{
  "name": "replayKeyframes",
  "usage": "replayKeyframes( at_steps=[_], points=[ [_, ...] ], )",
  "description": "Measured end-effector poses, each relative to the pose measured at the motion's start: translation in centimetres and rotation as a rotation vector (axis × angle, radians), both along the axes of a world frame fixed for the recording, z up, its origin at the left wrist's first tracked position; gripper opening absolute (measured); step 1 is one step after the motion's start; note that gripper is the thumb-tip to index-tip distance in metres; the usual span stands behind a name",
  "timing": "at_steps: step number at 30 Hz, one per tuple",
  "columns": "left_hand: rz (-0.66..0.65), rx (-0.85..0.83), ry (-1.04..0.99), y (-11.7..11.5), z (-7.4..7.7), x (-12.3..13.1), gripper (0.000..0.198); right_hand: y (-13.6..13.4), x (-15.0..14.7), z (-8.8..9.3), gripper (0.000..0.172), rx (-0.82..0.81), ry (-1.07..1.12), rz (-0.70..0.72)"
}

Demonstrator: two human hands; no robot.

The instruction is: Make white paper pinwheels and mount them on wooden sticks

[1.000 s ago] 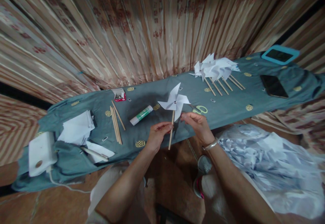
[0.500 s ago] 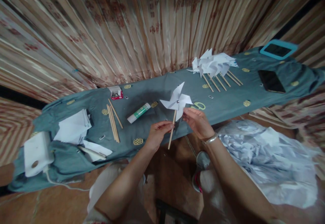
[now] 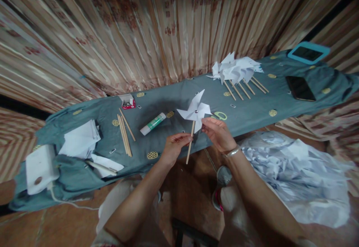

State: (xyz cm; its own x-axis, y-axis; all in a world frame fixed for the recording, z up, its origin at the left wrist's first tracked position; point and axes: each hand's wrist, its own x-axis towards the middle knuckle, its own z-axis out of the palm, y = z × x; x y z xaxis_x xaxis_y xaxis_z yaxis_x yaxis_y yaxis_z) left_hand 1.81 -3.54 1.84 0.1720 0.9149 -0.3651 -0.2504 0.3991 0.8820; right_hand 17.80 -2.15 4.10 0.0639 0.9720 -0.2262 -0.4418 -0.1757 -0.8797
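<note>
A white paper pinwheel on a wooden stick is held up over the near edge of the table, a silver pin at its centre. My left hand pinches the stick below the blades. The fingertips of my right hand are closed on the pinwheel's lower right blade. Behind the right fingers, the green handle of a pair of scissors shows in part. Left of the pinwheel lies a green and white glue stick. Further left are several loose wooden sticks and a small red box of metal pins.
Several finished pinwheels lie at the back right, near a black phone and a blue-framed device. White paper, a pen and a white corded box are at left. A plastic bag of paper pieces stands at lower right.
Both hands stay nearly in place on the pinwheel. Its right blade looks slightly turned, and the camera view has shifted a little.
</note>
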Motion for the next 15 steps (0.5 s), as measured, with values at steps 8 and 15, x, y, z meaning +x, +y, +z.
replayKeyframes(
  at_steps=[8, 15],
  points=[
    [0.013, -0.006, -0.009, 0.08, -0.07, 0.09, 0.023, 0.17, -0.28, -0.18, 0.03, -0.007, 0.001, -0.015],
    [0.026, -0.009, -0.003, 0.18, -0.05, -0.14, 0.024, 0.25, -0.26, 0.0, 0.034, 0.001, -0.05, 0.005]
  ],
)
